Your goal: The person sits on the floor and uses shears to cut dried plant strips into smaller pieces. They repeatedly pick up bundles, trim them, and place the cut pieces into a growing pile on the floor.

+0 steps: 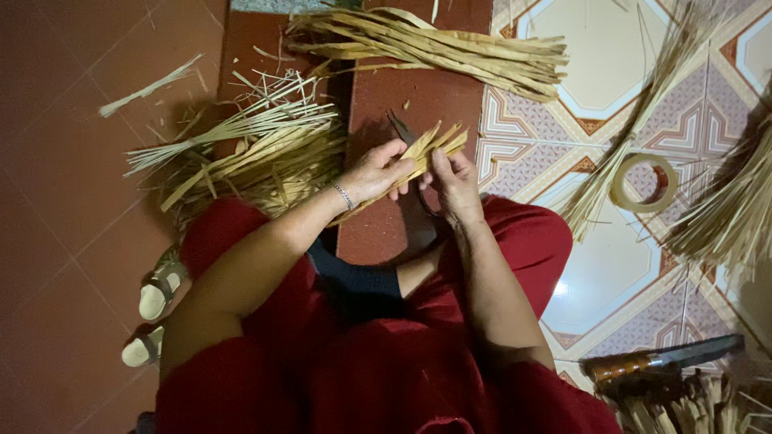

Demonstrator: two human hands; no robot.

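Floor [72, 241]: red tile left, patterned tile right. Loose straw pile [241, 157] far left. Left hand [371, 173] and right hand [454, 181] each grip closed on one leaf bundle [430, 145], held centre over lap, probably to steady it. Tape roll [643, 183] right. Knife [659, 359] near right, handle partly hidden.

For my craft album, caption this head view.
Both hands, left hand and right hand, grip a bundle of dried leaf strips.

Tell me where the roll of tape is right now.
In the head view the roll of tape lies on the patterned tile floor to the person's right, beyond the right hand, against a bundle of dried strips.
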